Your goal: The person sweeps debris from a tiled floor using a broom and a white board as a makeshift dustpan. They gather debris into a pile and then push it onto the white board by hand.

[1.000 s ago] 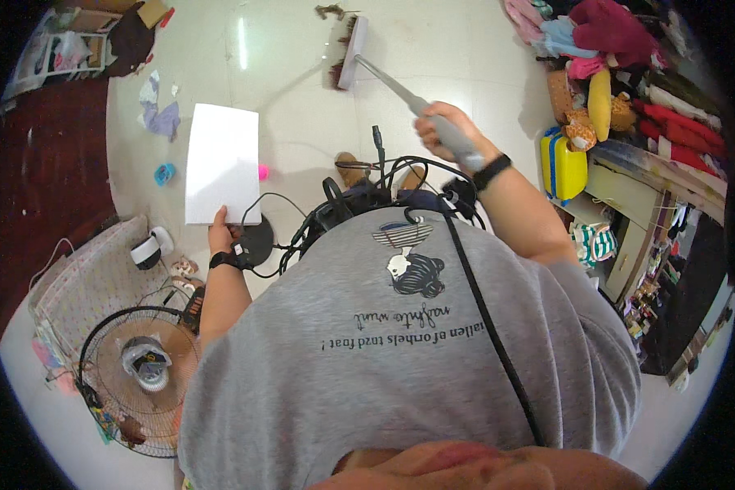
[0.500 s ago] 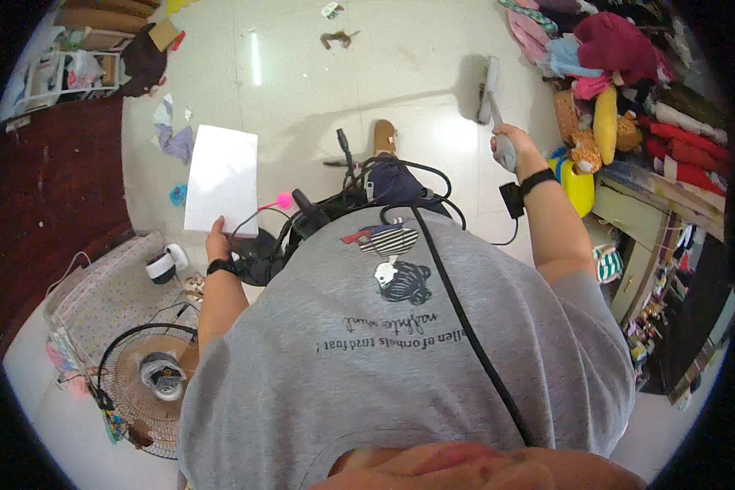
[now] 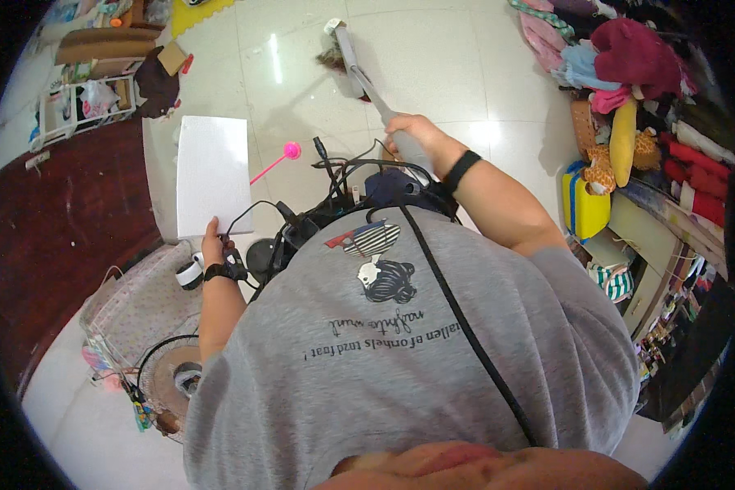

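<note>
A flat white board (image 3: 212, 175) stands out ahead of my left hand (image 3: 212, 242), whose fingers are closed on its near edge. My right hand (image 3: 423, 140) is wrapped round the grey handle of a brush (image 3: 376, 96). The brush's long narrow head reaches far forward, over or beside a small dark brown clump of litter (image 3: 329, 60) on the floor. Whether the bristles touch the clump I cannot tell. A pink stick with a round pink end (image 3: 291, 150) shows just right of the board; its lower end is hidden behind the board.
Black cables (image 3: 343, 175) hang at my waist. Piled clothes (image 3: 637, 57) and a yellow-and-blue container (image 3: 584, 204) line the right. On the left are a dark red panel (image 3: 65, 196), a white rack (image 3: 86, 106) and a fan (image 3: 167, 384). Pale floor tiles (image 3: 441, 49) lie ahead.
My right hand has swung the brush left and forward, from the right side to the brown clump. The board has shifted slightly left and up in the picture. The pink stick shows more fully.
</note>
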{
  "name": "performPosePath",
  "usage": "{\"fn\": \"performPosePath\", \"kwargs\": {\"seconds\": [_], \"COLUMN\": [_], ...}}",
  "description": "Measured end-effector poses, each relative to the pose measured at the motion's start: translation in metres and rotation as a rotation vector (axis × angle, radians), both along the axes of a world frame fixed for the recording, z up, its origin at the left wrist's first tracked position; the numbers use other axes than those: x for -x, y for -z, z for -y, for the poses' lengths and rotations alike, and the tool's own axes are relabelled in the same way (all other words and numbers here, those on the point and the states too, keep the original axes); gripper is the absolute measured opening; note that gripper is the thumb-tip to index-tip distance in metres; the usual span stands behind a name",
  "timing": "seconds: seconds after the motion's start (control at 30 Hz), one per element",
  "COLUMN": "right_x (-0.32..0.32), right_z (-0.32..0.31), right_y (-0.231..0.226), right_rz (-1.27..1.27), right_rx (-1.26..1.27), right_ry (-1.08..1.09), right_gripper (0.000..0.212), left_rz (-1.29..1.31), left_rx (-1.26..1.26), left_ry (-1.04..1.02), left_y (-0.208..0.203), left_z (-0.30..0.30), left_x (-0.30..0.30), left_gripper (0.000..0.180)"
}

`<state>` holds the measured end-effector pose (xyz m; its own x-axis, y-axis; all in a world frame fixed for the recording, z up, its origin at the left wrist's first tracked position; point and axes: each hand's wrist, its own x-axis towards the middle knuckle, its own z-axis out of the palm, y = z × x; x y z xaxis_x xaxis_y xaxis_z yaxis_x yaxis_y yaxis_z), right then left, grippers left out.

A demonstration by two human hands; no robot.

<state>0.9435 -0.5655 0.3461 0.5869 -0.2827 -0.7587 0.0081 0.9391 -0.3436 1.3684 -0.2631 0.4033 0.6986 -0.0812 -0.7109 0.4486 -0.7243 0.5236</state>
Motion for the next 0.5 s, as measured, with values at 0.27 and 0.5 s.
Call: {"fn": "performPosePath", "kwargs": {"seconds": [0.27, 0.5], "right_x": [0.141, 0.201], "right_z": [0.046, 0.108], "right_y": [-0.080, -0.027], "right_rz": [-0.164, -0.725], "right_rx": [0.118, 0.247], "right_ry": [0.089, 0.086], "right_gripper": [0.056, 0.036], "left_rz": [0.043, 0.056], "left_rx": [-0.045, -0.022], "left_ry": [0.070, 0.157], "left_y": [0.002, 0.048], "left_z": [0.063, 0.092], "left_x": [-0.018, -0.044], "left_gripper": [0.040, 0.045]}}
